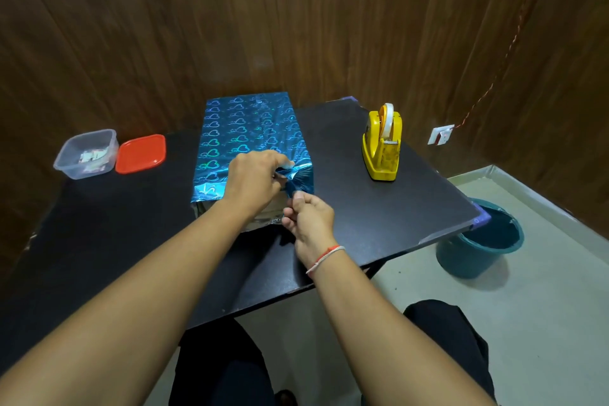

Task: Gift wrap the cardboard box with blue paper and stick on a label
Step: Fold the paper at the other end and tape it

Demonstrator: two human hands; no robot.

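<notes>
Seated at a dark tabletop (pixel 346 194), my left hand (pixel 253 180) and right hand (pixel 309 216) each keep a pinching grip on the loose near-end flap of blue paper (pixel 296 180) covering the box (pixel 244 132), this end seemingly unsealed, tape dispenser (pixel 382 142) nearby, label not yet on.

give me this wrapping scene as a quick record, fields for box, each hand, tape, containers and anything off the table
box: wrapped box in blue heart-print paper, on the black table
left hand: left hand grips the bunched paper at the box's near right corner
right hand: right hand pinches the paper flap just below it
tape: yellow tape dispenser to the right of the box, untouched
containers: clear plastic tub with small paper pieces; its red lid lies beside it
off table: teal bucket on the floor at right
</notes>
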